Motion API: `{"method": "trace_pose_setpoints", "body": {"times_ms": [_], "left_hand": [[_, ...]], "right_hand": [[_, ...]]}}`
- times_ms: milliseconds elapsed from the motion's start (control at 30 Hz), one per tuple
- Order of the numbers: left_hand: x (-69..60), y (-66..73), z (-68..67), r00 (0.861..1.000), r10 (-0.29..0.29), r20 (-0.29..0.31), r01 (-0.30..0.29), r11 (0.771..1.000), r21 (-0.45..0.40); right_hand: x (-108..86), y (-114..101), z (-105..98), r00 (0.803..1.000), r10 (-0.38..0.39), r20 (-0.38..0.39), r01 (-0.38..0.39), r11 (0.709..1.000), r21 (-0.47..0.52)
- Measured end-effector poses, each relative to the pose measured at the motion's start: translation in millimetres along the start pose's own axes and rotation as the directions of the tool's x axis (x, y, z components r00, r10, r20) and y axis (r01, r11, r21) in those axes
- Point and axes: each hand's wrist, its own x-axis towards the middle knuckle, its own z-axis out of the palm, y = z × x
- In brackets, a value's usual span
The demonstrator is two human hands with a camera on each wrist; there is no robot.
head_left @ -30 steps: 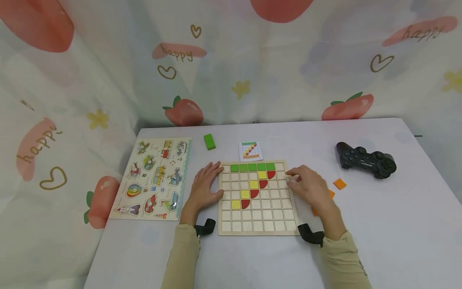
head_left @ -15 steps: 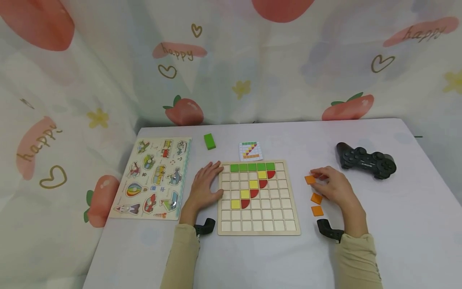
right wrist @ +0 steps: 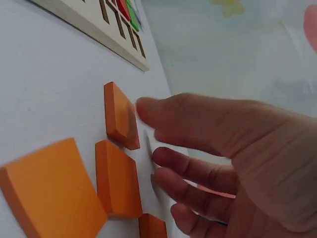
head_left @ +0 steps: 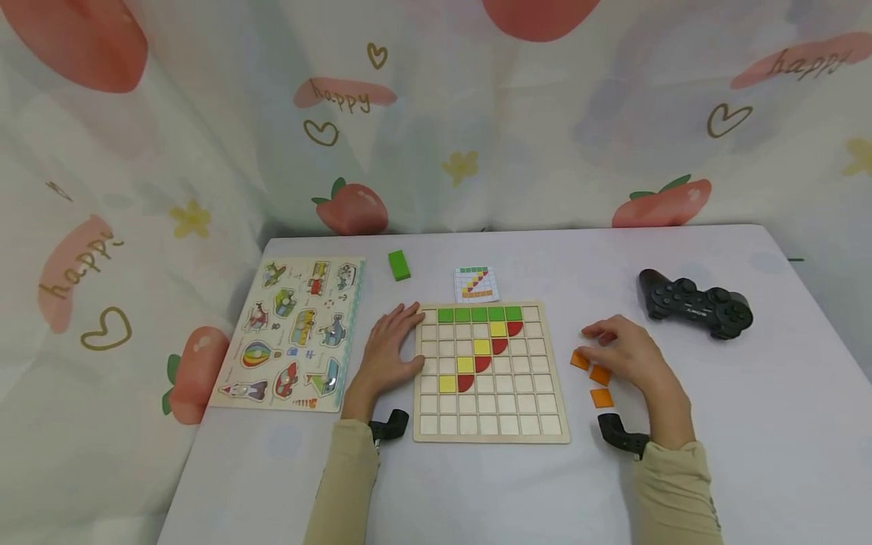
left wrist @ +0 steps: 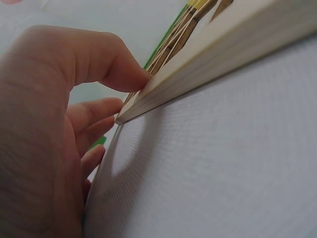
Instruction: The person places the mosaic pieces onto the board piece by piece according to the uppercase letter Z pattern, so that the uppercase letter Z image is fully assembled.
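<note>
From afar I watch a left hand [head_left: 387, 353] rest spread against a pale wooden grid board [head_left: 490, 438]; a right hand [head_left: 630, 354], thumb and fingers parted, hovers by square orange tiles [head_left: 602, 398].

Grid board [head_left: 490, 439]: pale wood; green tiles [head_left: 480, 314] in a row, yellow squares [head_left: 481, 347], red quarter-rounds [head_left: 499, 346] on the diagonal. Loose tiles [head_left: 602, 398]: orange. Lone block [head_left: 399, 265]: green. Card [head_left: 477, 284]: white, printed green, yellow, red, orange. Puzzle board [head_left: 282, 337]: cream, multicoloured pictures. Tabletop [head_left: 490, 492]: white. Curtain [head_left: 436, 113]: pale, red fruit, yellow flowers, gold hearts.
</note>
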Motion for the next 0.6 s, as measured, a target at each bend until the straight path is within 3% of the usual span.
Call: {"method": "trace_pose_setpoints", "body": {"times_ms": [133, 333, 600], "left_hand": [[0.7, 0.0, -0.1, 1.0, -0.001, 0.001, 0.001, 1.0, 0.003], [0.2, 1.5, -1.3, 1.0, -0.007, 0.003, 0.007, 1.0, -0.001], [-0.5, 1.1, -0.9, 1.0, 0.004, -0.005, -0.004, 1.0, 0.0]], "right_hand": [[-3.3, -2.2, -3.1, 0.998, 0.026, 0.066, -0.025, 1.0, -0.013], [-3.8, -7.2, -0.7, 0.994, -0.022, 0.108, 0.025, 0.999, -0.021], [0.6, -10.2, 10.8, 0.996, -0.083, -0.037, 0.079, 0.992, -0.1]]}}
